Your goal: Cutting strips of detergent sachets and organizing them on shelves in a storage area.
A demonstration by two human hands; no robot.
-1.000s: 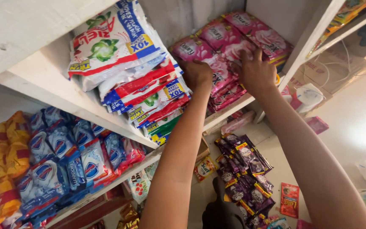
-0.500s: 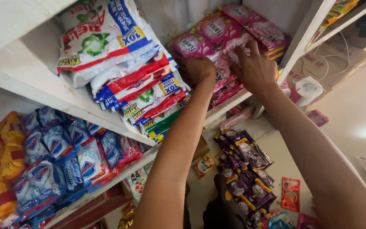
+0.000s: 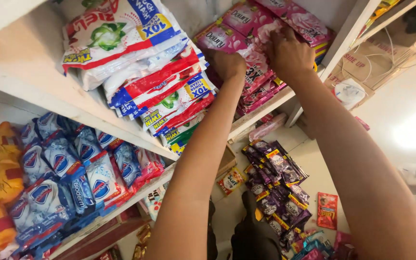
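purple sachet strips [image 3: 278,185] hang lowest, nearest the viewer. blue soap packets [image 3: 73,168] fill the lower shelf at left. on the upper shelf [image 3: 258,115], the left hand [image 3: 227,65] and right hand [image 3: 290,55] rest curled on the pink sachet stack [image 3: 258,29], fingers pressing into the packets; firm grip cannot be confirmed. detergent bags [image 3: 145,72] lie just beside.

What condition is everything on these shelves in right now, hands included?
Left hand: pressed on the pink sachets.
Right hand: gripping the pink sachets.
Pink sachets: stacked on the shelf.
Detergent packs: piled, slanting.
Blue sachets: bunched on the lower shelf.
Purple sachets: hanging in strips.
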